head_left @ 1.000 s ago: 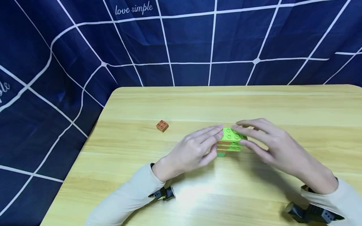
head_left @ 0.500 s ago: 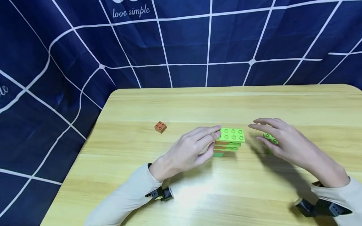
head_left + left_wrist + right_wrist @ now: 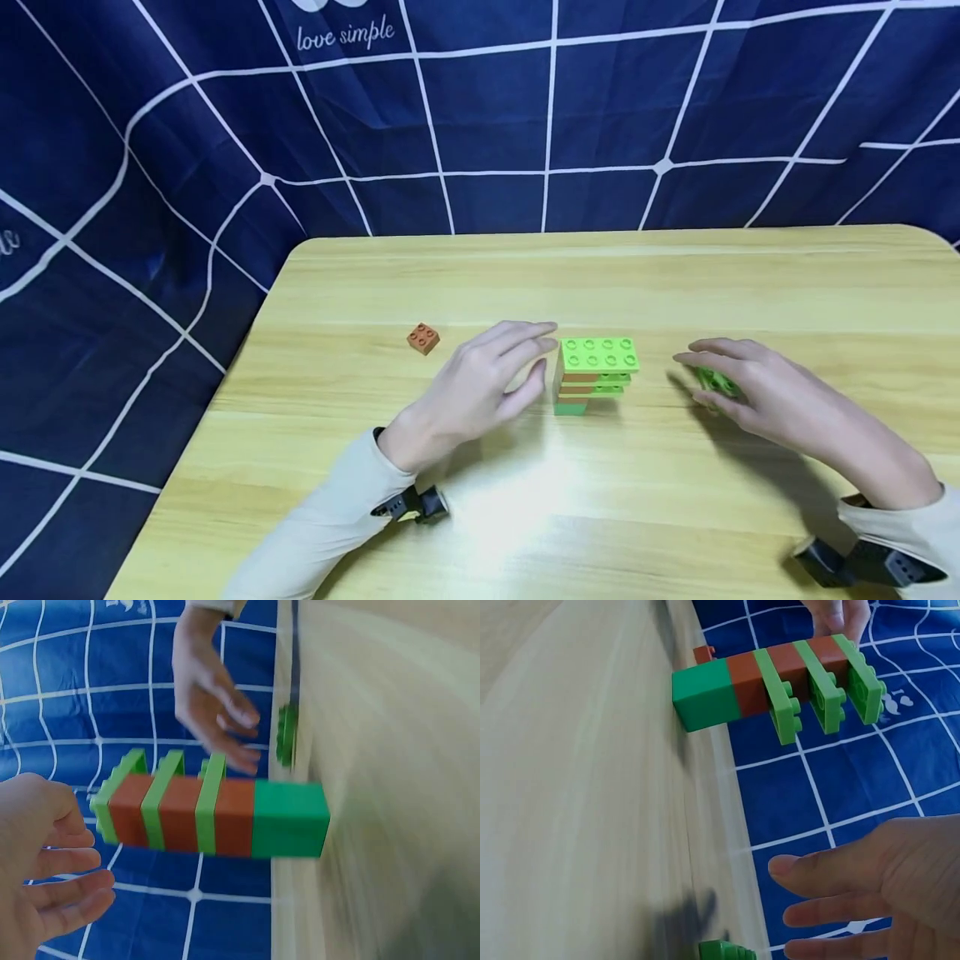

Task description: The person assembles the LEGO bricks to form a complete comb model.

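A toy brick tower [image 3: 597, 356] stands upright on the table. In the left wrist view its green base brick [image 3: 291, 819] carries alternating brown bricks and light green plates, which overhang to one side. My left hand [image 3: 472, 379] is just left of the tower, fingers apart from it and holding nothing. My right hand [image 3: 757, 379] hovers over green studded pieces [image 3: 718, 383] on the table to the right, partly hidden under its fingers. The right wrist view shows those fingers spread and extended, with a green piece [image 3: 726, 950] below them at the frame's bottom edge.
A single brown brick [image 3: 423, 338] with studs lies on the wooden table [image 3: 525, 283], left of the tower. A dark blue cloth [image 3: 487, 108] with white lines hangs behind and to the left. Each wrist wears a small black camera.
My right hand has moved from the tower's top to the green pieces on the right. My left hand has let go of the tower and drawn back a little to the left.
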`<state>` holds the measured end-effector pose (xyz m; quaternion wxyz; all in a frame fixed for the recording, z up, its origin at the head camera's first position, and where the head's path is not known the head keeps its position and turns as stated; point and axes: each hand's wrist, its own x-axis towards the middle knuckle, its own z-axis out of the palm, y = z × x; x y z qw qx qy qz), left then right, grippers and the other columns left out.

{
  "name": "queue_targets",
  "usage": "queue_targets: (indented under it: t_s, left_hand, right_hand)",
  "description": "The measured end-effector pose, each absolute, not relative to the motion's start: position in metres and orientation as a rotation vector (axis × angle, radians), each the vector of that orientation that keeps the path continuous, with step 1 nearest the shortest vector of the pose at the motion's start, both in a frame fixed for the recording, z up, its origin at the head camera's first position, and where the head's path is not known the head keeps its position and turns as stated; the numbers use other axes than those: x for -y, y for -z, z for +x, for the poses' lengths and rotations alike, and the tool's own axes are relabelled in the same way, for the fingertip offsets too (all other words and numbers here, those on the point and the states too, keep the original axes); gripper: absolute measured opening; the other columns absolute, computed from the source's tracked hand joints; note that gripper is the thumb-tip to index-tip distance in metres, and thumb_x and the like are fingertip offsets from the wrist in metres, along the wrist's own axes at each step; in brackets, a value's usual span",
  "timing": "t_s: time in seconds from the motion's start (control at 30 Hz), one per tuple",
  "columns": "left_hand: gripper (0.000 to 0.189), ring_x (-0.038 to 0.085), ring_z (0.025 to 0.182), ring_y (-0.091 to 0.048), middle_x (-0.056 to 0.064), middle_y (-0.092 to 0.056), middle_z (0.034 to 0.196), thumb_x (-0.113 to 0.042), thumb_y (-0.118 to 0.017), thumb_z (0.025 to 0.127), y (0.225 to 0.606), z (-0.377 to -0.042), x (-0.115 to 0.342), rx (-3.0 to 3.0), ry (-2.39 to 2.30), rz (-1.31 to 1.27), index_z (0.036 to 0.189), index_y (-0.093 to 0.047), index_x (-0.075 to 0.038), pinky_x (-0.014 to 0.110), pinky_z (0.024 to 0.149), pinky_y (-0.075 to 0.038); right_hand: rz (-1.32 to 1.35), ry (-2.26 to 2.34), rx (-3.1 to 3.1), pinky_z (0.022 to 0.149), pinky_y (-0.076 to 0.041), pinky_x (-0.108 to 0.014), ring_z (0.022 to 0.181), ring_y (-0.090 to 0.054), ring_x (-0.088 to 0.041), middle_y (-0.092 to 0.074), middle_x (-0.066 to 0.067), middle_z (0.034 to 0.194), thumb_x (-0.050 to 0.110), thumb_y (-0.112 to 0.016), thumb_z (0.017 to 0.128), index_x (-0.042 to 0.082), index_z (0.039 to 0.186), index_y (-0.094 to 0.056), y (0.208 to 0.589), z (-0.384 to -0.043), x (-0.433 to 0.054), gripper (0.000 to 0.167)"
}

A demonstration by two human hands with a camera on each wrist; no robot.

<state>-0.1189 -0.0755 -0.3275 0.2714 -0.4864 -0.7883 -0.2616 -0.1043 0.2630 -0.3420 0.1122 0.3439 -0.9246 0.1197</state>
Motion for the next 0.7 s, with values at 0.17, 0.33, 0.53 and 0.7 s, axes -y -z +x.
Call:
queue_targets:
  t_s: [0.17, 0.33, 0.53, 0.7]
  left_hand:
    - [0.023, 0.026, 0.109, -0.062, 0.016, -0.066, 0.118, -0.008, -0.058, 0.089, 0.332, -0.125, 0.096, 2.235, 0.75, -1.161, 0.107, -0.067, 0.002, 0.027, 0.099, -0.05]
    - [0.023, 0.03, 0.11, -0.062, 0.018, -0.065, 0.119, -0.008, -0.06, 0.089, 0.342, -0.131, 0.122, 2.37, 0.714, -1.012, 0.108, -0.067, 0.001, 0.035, 0.097, -0.052]
    - [0.028, 0.036, 0.111, -0.059, 0.022, -0.063, 0.12, -0.006, -0.065, 0.086, 0.348, -0.137, 0.155, 2.536, 0.648, -0.784, 0.111, -0.065, 0.006, 0.043, 0.098, -0.051]
    - [0.034, 0.039, 0.111, -0.059, 0.024, -0.063, 0.119, -0.007, -0.068, 0.086, 0.351, -0.139, 0.176, 2.647, 0.588, -0.588, 0.115, -0.064, 0.008, 0.046, 0.097, -0.051]
  right_hand:
    - [0.982, -0.347, 2.766, 0.08, -0.053, -0.061, 0.1, -0.06, -0.046, -0.063, -0.027, 0.114, 0.008, -0.084, 0.067, -0.002, 0.117, -0.065, 0.345, -0.103, -0.262, 0.054]
    - [0.973, -0.35, 2.761, 0.08, -0.052, -0.061, 0.101, -0.06, -0.045, -0.063, -0.026, 0.114, 0.009, -0.083, 0.068, -0.001, 0.118, -0.065, 0.345, -0.102, -0.259, 0.054]
    - [0.954, -0.444, 2.652, 0.092, -0.05, -0.05, 0.108, -0.057, -0.039, -0.061, -0.02, 0.121, 0.012, -0.079, 0.077, 0.004, 0.132, -0.055, 0.333, -0.1, -0.248, 0.061]
    - [0.97, -0.549, 2.523, 0.109, -0.027, -0.01, 0.112, -0.055, -0.038, -0.059, -0.018, 0.128, 0.04, -0.061, 0.094, 0.005, 0.14, -0.049, 0.315, -0.099, -0.231, 0.059]
